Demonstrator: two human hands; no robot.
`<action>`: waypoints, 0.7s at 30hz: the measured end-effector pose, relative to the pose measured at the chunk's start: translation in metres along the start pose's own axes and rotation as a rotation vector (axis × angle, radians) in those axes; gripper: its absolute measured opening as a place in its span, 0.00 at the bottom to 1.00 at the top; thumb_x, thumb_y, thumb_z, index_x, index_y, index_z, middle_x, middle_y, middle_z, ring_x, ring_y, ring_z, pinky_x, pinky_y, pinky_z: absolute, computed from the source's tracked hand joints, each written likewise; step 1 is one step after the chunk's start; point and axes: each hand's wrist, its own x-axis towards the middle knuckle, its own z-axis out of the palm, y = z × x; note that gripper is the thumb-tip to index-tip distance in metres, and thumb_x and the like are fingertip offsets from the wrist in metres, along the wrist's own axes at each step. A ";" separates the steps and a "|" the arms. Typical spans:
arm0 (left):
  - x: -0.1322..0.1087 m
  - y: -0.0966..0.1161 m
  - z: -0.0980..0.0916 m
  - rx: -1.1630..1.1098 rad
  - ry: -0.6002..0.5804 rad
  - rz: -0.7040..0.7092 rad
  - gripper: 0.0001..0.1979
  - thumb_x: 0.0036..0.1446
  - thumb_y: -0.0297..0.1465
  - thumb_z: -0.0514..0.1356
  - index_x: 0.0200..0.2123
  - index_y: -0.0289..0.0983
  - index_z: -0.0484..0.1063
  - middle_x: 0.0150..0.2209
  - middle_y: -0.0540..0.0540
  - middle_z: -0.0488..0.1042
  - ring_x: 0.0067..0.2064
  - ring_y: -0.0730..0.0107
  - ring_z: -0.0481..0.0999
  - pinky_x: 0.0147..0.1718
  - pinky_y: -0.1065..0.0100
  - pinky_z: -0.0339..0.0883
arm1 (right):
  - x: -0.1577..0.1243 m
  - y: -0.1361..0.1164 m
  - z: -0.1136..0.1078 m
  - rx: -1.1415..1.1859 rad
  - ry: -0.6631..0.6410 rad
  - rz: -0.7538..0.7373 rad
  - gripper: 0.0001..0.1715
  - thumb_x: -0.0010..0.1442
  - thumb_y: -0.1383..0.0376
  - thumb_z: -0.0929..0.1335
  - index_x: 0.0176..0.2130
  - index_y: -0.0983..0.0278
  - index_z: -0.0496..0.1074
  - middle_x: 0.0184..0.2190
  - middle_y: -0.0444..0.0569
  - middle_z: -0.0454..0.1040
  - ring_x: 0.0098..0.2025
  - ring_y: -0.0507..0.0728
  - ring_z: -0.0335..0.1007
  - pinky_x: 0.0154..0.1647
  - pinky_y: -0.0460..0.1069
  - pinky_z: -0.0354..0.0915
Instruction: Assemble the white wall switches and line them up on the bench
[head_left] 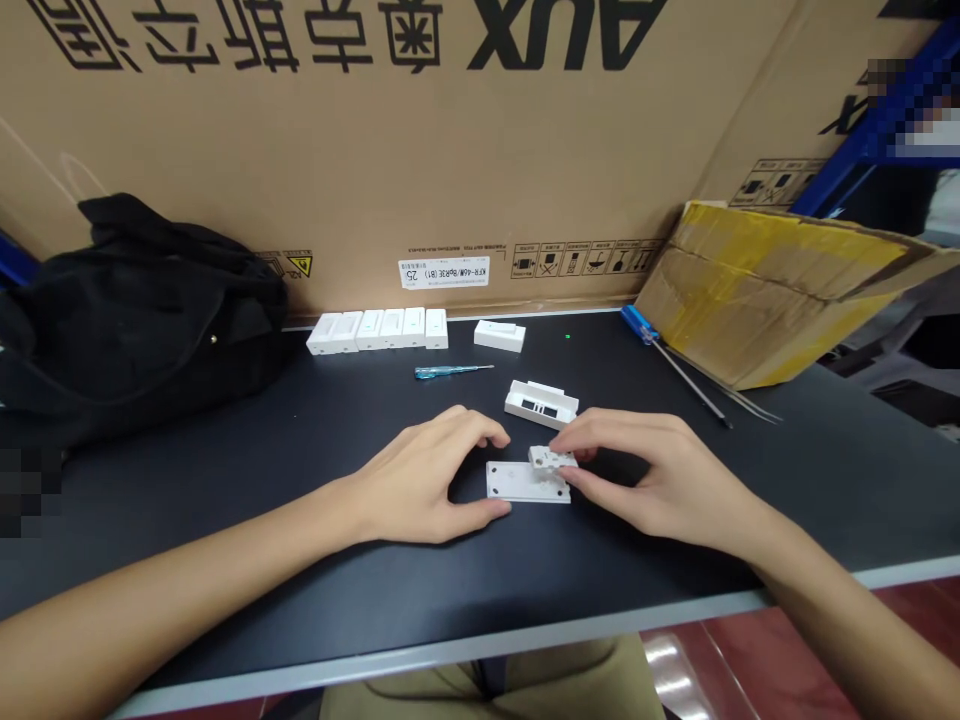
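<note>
Between thumb and fingers, my right hand (637,465) pinches a small white plastic block (546,458) with little holes in it. This block is over the right part of a flat white plastic base plate (517,482), which lies on the black table; whether the two touch, I cannot tell. At the plate's left end is my left hand (431,475), thumb and fingers apart and curved around that end, holding nothing. Just beyond the plate lies a white plastic housing (541,403), its dark slots facing me.
Several white switch-like units (375,330) stand in a row at the back, with another white unit (499,336) to their right. A blue tester screwdriver (450,371) lies before them. On the right are a long screwdriver (675,365) and a taped carton (772,290); a black bag (142,330) sits left.
</note>
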 end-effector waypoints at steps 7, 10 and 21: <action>0.000 -0.003 0.001 -0.047 -0.023 0.070 0.16 0.67 0.35 0.66 0.55 0.41 0.70 0.49 0.47 0.78 0.50 0.63 0.77 0.48 0.62 0.73 | 0.003 -0.003 0.013 0.007 -0.057 -0.015 0.07 0.69 0.64 0.71 0.43 0.64 0.81 0.39 0.49 0.84 0.37 0.54 0.79 0.41 0.48 0.73; 0.000 -0.006 0.002 -0.071 -0.013 0.139 0.13 0.69 0.35 0.65 0.54 0.42 0.73 0.49 0.48 0.79 0.51 0.63 0.76 0.51 0.62 0.71 | 0.007 -0.004 0.015 0.026 -0.086 -0.054 0.06 0.69 0.65 0.71 0.42 0.64 0.81 0.40 0.48 0.84 0.39 0.53 0.79 0.44 0.47 0.72; 0.001 -0.011 0.006 -0.091 0.035 0.211 0.13 0.69 0.36 0.66 0.54 0.39 0.76 0.47 0.47 0.82 0.47 0.64 0.76 0.49 0.64 0.72 | 0.015 -0.009 0.003 -0.022 -0.217 0.019 0.09 0.66 0.67 0.70 0.43 0.62 0.82 0.35 0.44 0.81 0.36 0.51 0.75 0.41 0.46 0.68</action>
